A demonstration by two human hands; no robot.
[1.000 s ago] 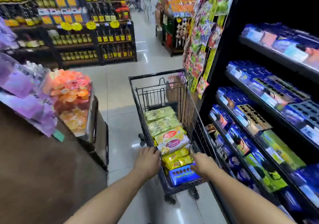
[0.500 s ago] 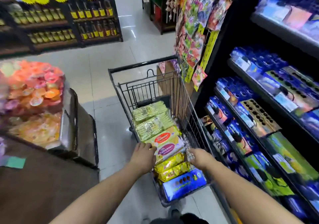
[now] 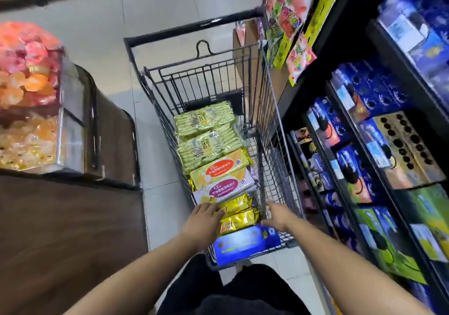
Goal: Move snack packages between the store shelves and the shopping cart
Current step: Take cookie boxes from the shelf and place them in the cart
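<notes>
As the shopping cart (image 3: 267,120) draws in beside the store shelves (image 3: 349,130), the left hand (image 3: 205,220) has left the cart's near end and now lies flat-fingered on the gold snack packages (image 3: 239,214) inside; the right hand (image 3: 275,216) sits at the cart's near right corner, grip unclear. A pick looks close.

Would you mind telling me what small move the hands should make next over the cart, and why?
Probably close both hands on the gold packages and lift one out. The left hand lies with straight fingers on their left end. The right hand is at their right end, its grip unclear, beside the wire side of the cart. The shelves stand just to the right.
</notes>
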